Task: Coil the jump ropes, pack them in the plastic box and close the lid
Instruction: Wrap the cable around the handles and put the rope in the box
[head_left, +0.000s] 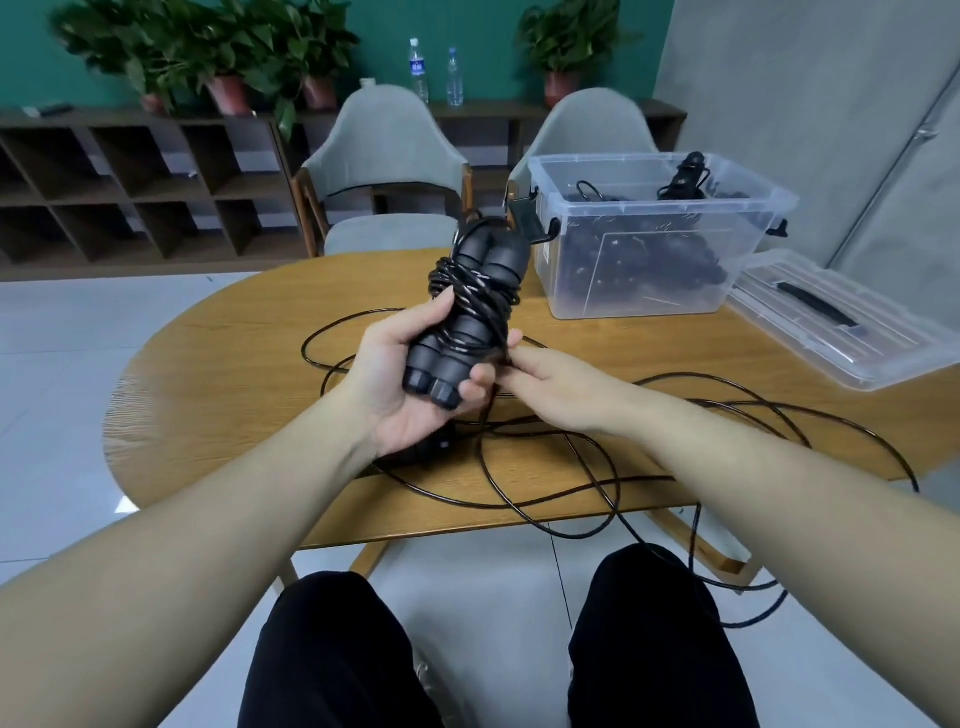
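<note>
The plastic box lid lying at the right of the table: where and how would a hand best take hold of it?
Judging by its pose, grip the lid by the black handle strip running along its top, coming from above. It lies flat beside the plastic box, wide and shallow, so the raised strip gives fingers something to curl round. Its near edge, overhanging the table, would be a second option.

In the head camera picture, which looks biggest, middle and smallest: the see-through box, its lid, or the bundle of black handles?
1. Plastic box
2. Lid, lying flat beside the box, so it may only look smaller
3. Handle bundle, held in the left hand, nearer the camera
</note>
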